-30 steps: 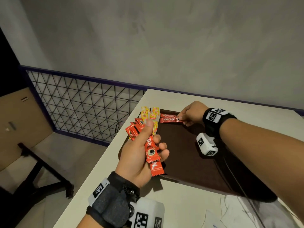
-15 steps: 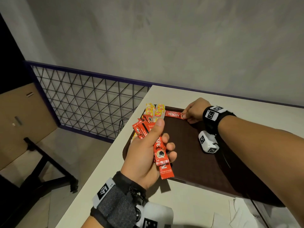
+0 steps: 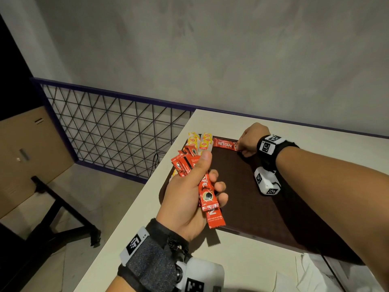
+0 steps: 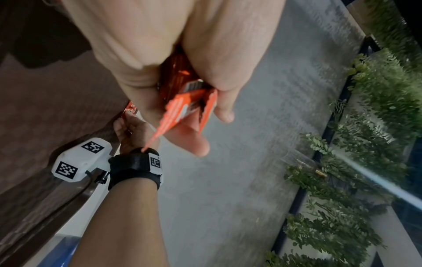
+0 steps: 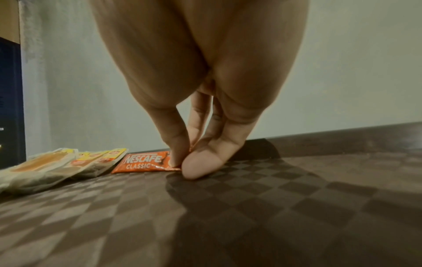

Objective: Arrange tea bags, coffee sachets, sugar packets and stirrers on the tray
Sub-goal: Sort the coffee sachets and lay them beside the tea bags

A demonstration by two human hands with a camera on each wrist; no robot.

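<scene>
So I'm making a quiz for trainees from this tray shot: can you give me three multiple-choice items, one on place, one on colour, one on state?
1. Where does the Nescafe sachet lie?
A. tray's far edge, beside the tea bags
B. table
C. floor

2. What colour are the sachets in the left hand?
A. blue
B. red
C. green

3. What is the right hand doing?
A. hanging open
B. gripping the tray rim
C. pinching the sachet's end

Key: A, it lies on the tray by the tea bags; B, wrappers are red; C, the fingertips pinch its end.

A red coffee sachet [image 3: 224, 143] lay flat along the tray's [image 3: 248, 199] far edge. Yellow tea bags [image 3: 200, 140] sat at its far-left corner. More red sachets [image 3: 202, 182] were bunched upright above its left edge.
</scene>
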